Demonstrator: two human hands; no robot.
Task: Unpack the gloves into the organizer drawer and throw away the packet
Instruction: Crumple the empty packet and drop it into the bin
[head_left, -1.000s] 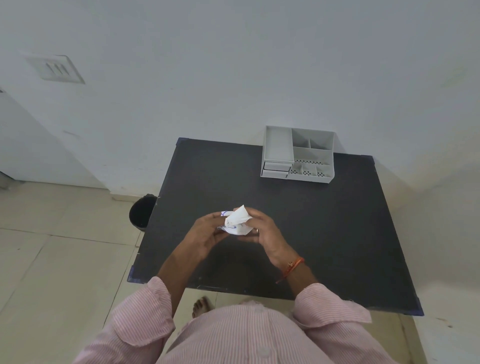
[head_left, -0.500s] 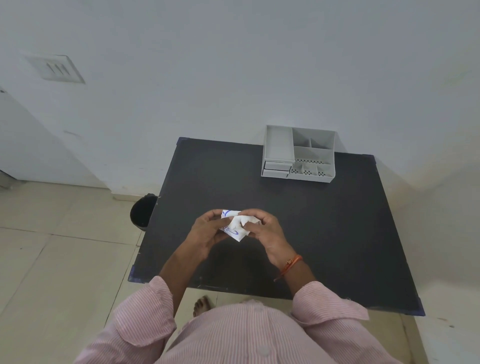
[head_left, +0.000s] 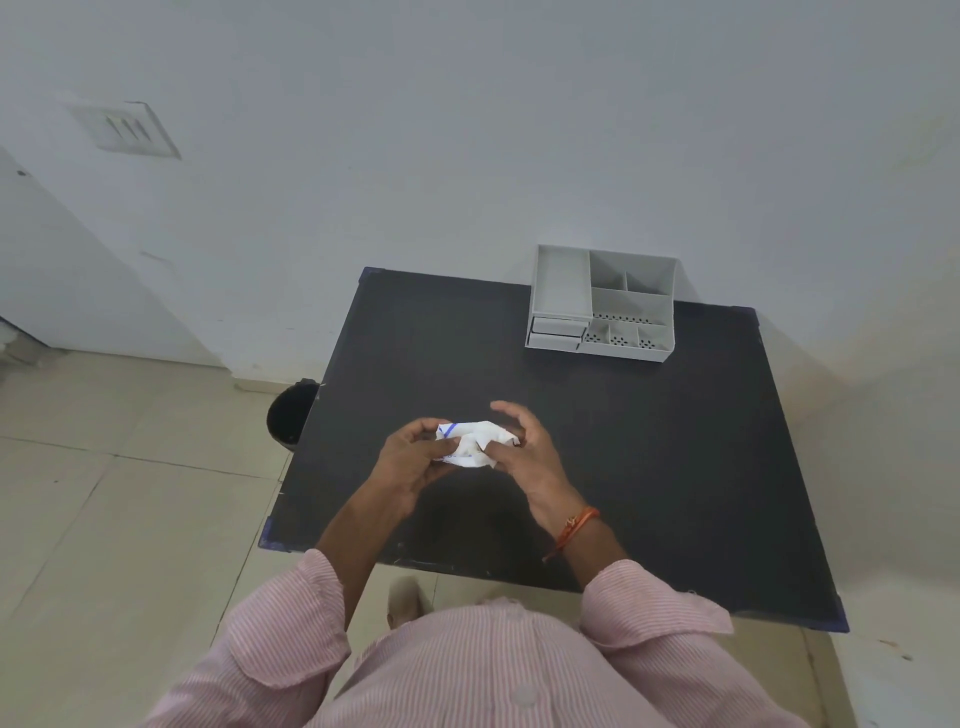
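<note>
left hand (head_left: 410, 462) grips packet (head_left: 475, 444) | right hand (head_left: 524, 452) half-open, touching it | above table's (head_left: 675, 441) near-left edge

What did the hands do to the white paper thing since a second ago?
The white packet got scrunched smaller: its corner stuck up before, and now it is balled between both hands. The left hand still grips it, while the fingers of the right hand have spread open above it. The organizer, the bin and the table stayed put.
</note>
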